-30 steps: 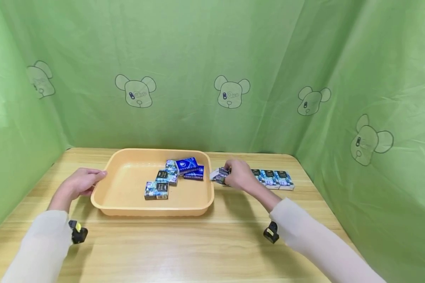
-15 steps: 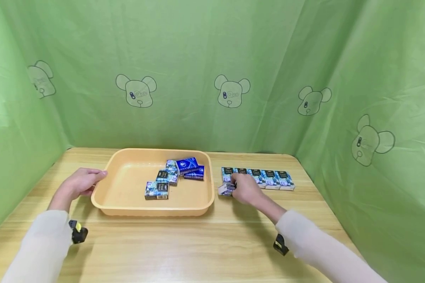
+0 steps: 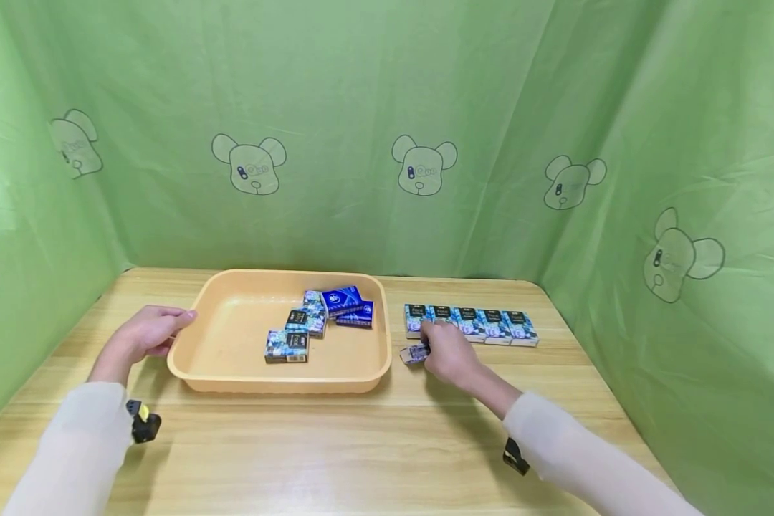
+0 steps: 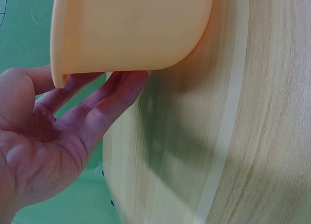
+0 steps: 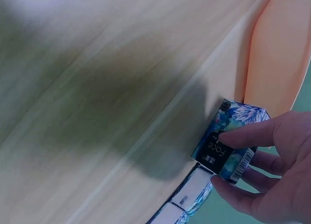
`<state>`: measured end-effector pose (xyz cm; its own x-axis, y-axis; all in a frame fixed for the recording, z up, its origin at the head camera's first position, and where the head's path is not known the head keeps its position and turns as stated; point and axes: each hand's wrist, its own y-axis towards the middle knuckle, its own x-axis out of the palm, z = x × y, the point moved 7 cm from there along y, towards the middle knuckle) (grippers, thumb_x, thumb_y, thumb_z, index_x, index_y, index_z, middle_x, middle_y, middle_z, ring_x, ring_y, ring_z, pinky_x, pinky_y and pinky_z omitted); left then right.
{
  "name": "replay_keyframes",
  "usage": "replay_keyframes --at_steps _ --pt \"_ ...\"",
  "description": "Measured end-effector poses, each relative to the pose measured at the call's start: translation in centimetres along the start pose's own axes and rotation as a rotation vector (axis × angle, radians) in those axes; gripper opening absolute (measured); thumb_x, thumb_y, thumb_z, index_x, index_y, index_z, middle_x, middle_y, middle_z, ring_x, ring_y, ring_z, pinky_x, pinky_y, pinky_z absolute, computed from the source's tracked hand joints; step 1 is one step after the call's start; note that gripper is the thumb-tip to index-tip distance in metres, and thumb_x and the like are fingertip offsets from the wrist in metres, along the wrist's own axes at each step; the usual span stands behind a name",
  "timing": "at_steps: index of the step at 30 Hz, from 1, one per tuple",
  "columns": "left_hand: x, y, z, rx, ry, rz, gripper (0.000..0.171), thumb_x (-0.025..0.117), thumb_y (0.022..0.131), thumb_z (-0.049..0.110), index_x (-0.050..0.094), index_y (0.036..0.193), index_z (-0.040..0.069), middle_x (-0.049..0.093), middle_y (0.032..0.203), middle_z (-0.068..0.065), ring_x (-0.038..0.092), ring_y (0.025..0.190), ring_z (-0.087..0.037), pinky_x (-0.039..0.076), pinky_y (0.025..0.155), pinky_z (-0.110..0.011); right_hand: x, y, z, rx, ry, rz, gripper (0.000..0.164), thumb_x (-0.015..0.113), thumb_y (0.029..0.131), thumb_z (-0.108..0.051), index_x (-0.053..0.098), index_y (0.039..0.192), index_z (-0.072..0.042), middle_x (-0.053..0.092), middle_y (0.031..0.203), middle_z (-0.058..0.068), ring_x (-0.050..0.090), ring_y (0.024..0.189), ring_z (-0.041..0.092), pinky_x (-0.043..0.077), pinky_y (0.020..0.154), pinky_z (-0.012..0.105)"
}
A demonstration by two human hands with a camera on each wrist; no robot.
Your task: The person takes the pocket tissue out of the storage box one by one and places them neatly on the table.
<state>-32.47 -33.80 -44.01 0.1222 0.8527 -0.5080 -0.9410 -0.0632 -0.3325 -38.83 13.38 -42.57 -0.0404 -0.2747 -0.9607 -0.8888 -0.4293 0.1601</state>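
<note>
In the head view my right hand [image 3: 453, 351] pinches a small floral tissue pack [image 3: 414, 353] marked "Face", just in front of the left end of a row of several matching packs [image 3: 469, 324]. The right wrist view shows the thumb on the printed face of the held tissue pack [image 5: 224, 141] and other fingers behind it. My left hand [image 3: 145, 333] holds the left end of a peach plastic tray [image 3: 277, 381]. Seen from the left wrist, the thumb is at the tray's rim [image 4: 58, 44], partly hidden, with fingers against the outside wall below.
Inside the tray lie several floral packs [image 3: 287, 347] and two dark blue packs [image 3: 340, 301], grouped toward its right side. The wooden table [image 3: 284, 451] has green curtains [image 3: 335, 215] close behind it and at both sides.
My right hand has brought the tissue pack from beside the tray's right rim toward me and slightly right, down to the front of the row, uncovering the row's left packs. My left hand stays put.
</note>
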Motion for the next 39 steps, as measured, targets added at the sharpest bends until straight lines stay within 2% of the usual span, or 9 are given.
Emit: replay_keyframes --at_steps 7,15,23,27,29,32,35,39 --pt "0.1 0.1 0.0 -0.002 0.006 -0.003 0.069 0.043 0.109 0.037 0.027 0.151 -0.015 0.067 0.113 -0.017 0.065 0.080 -0.010 0.059 0.068 -0.028 0.0 -0.6 0.1 -0.015 0.008 -0.048 0.037 0.064 0.060 0.019 0.061 0.088 -0.004 0.061 0.082 0.009 0.057 0.076 0.024 0.056 0.069 0.036" --pt "0.0 0.0 0.0 -0.008 0.001 -0.004 0.069 0.043 0.109 0.036 0.027 0.152 -0.015 0.066 0.116 -0.019 0.065 0.081 -0.010 0.059 0.068 -0.028 0.2 -0.9 0.3 -0.017 0.061 -0.163 0.030 0.059 0.063 0.019 0.056 0.083 -0.004 0.052 0.073 0.005 0.047 0.068 0.020 0.040 0.059 0.029" --pt "0.0 0.0 0.1 -0.011 0.003 -0.006 0.068 0.043 0.109 0.036 0.027 0.152 -0.015 0.066 0.115 -0.019 0.065 0.082 -0.010 0.059 0.069 -0.028 -0.1 -1.4 0.6 0.073 0.091 -0.217 0.021 0.060 0.075 0.013 0.057 0.082 -0.007 0.056 0.073 0.005 0.051 0.066 0.019 0.042 0.056 0.027" --pt "0.0 0.0 0.0 -0.012 0.005 -0.006 0.068 0.043 0.109 0.036 0.027 0.151 -0.015 0.065 0.118 -0.021 0.065 0.083 -0.011 0.060 0.070 -0.029 -0.4 -1.5 0.4 0.116 0.080 -0.218 0.015 0.068 0.087 -0.002 0.057 0.080 -0.009 0.057 0.070 0.005 0.052 0.062 0.018 0.043 0.054 0.027" --pt "0.0 0.0 0.0 -0.012 0.005 -0.006 0.068 0.042 0.109 0.036 0.027 0.151 -0.015 0.064 0.119 -0.022 0.065 0.084 -0.011 0.060 0.071 -0.029 -0.2 -1.6 0.3 0.149 0.070 -0.232 0.020 0.074 0.091 -0.018 0.058 0.083 -0.009 0.057 0.070 0.005 0.052 0.061 0.018 0.044 0.053 0.027" --pt "0.0 0.0 -0.1 -0.013 0.010 -0.006 0.068 0.042 0.109 0.036 0.027 0.152 -0.015 0.064 0.121 -0.024 0.065 0.084 -0.011 0.060 0.071 -0.029 0.2 -1.5 0.1 0.175 0.043 -0.253 0.039 0.081 0.086 -0.037 0.062 0.095 -0.004 0.057 0.073 0.005 0.053 0.064 0.018 0.047 0.053 0.028" --pt "0.0 0.1 -0.1 -0.012 0.011 -0.008 0.069 0.042 0.109 0.037 0.027 0.152 -0.014 0.064 0.120 -0.023 0.064 0.083 -0.011 0.059 0.070 -0.029 0.4 -1.6 -0.1 0.181 0.028 -0.257 0.053 0.084 0.082 -0.040 0.063 0.107 0.002 0.058 0.076 0.006 0.055 0.066 0.019 0.049 0.054 0.028" --pt "0.0 0.0 0.0 -0.008 0.010 -0.006 0.069 0.043 0.109 0.037 0.027 0.152 -0.014 0.065 0.116 -0.019 0.064 0.081 -0.010 0.059 0.068 -0.028 0.4 -1.7 -0.4 0.178 0.019 -0.242 0.051 0.087 0.079 -0.036 0.063 0.105 0.001 0.057 0.077 0.006 0.055 0.067 0.020 0.049 0.055 0.028"
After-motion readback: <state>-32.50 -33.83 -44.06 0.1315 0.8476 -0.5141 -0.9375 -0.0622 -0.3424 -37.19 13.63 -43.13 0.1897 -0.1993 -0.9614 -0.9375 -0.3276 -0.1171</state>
